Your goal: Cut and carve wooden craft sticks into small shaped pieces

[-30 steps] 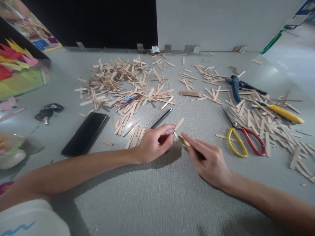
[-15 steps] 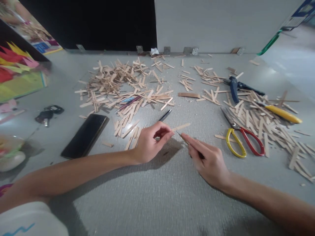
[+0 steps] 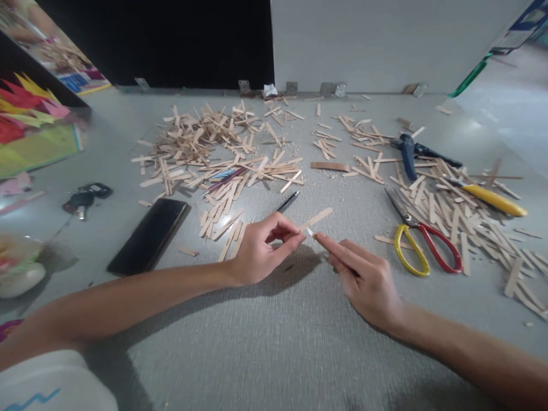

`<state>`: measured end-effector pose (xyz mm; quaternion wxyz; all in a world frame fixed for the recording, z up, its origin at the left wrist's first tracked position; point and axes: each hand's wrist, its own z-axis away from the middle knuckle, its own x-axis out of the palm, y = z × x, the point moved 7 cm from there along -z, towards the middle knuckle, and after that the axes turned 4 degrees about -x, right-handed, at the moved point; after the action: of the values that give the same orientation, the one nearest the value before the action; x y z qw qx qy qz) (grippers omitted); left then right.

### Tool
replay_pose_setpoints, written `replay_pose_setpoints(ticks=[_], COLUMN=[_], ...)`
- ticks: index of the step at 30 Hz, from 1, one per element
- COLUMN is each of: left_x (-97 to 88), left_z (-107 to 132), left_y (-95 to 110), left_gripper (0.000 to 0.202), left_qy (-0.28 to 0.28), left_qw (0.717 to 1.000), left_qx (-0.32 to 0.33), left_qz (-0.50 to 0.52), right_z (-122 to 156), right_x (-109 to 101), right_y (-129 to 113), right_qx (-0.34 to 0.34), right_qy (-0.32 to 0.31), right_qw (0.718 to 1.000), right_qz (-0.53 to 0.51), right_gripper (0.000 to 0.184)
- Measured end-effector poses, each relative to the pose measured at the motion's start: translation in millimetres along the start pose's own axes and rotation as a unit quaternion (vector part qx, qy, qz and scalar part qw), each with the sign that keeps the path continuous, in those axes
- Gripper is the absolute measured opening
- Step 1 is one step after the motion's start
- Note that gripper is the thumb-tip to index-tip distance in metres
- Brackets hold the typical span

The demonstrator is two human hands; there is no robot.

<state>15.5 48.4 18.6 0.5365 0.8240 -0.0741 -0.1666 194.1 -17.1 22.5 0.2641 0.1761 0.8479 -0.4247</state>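
Observation:
My left hand [image 3: 269,245] pinches one end of a pale wooden craft stick [image 3: 319,218] between thumb and fingertips. The stick's free end points up and to the right, above the table. My right hand [image 3: 362,274] is closed around a slim craft knife, its handle mostly hidden in the fingers. The knife's bright pointed blade [image 3: 310,232] is close to the left fingertips and the held stick; whether it touches the wood I cannot tell. A dark pen [image 3: 288,201] lies just behind my left hand.
Loose craft sticks [image 3: 197,134] are heaped at the back left, with more on the right. Scissors [image 3: 411,228], yellow-handled pliers [image 3: 490,198] and a blue-handled tool [image 3: 408,157] lie right. A phone [image 3: 149,237] and keys [image 3: 85,198] lie left. A black-and-white panel [image 3: 355,45] stands behind.
The craft knife's blade has turned slightly and now catches the light. The held stick's free end has risen a little. Both hands stay in nearly the same place.

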Motion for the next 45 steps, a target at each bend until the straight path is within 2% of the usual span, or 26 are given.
replay_pose_setpoints(ticks=[7, 13, 17, 19, 21, 25, 31, 41, 42, 45], left_x=[2.7, 3.0, 1.8, 2.8, 6.0, 14.3, 26.4, 20.7, 20.6, 19.8], left_z=[1.2, 0.1, -1.1, -1.9, -2.6, -3.1, -0.2, -2.5, -2.8, -3.6], left_y=[-5.3, -0.2, 1.6, -1.2, -7.5, -19.1, -26.3, -33.1, -33.1, -32.1], left_gripper=[0.024, 0.018, 0.021, 0.024, 0.027, 0.033, 0.036, 0.065, 0.063, 0.039], left_qy=[-0.032, -0.035, -0.024, -0.030, -0.049, -0.094, -0.163, -0.092, -0.095, -0.104], left_qw=[0.997, 0.999, 0.999, 0.998, 0.991, 0.958, 0.919, 0.923, 0.923, 0.929], left_qx=[-0.061, -0.032, -0.025, -0.051, -0.103, -0.208, -0.274, -0.276, -0.279, -0.281], left_qz=[0.034, 0.022, 0.020, 0.038, 0.075, 0.173, 0.233, 0.253, 0.245, 0.217], right_z=[0.4, 0.9, -0.1, -1.0, -1.8, -2.7, -2.1, -4.0, -4.2, -4.5], right_x=[-0.6, 0.6, 0.9, 0.9, 0.5, 2.0, 5.8, 7.8, 7.8, 5.8], right_y=[2.2, 1.8, 3.4, 5.7, 8.6, 11.6, 9.8, 9.2, 9.0, 10.1], right_qx=[0.005, 0.013, 0.027, 0.042, 0.059, 0.071, 0.050, 0.036, 0.034, 0.045], right_qy=[0.008, -0.004, -0.004, -0.008, -0.011, -0.022, -0.037, -0.034, -0.031, -0.011], right_qw=[1.000, 1.000, 0.999, 0.999, 0.998, 0.997, 0.998, 0.999, 0.999, 0.999], right_qz=[-0.026, -0.021, -0.028, -0.032, -0.037, -0.034, -0.022, -0.022, -0.022, -0.013], right_gripper=[0.051, 0.048, 0.044, 0.043, 0.042, 0.039, 0.038, 0.038, 0.038, 0.037])
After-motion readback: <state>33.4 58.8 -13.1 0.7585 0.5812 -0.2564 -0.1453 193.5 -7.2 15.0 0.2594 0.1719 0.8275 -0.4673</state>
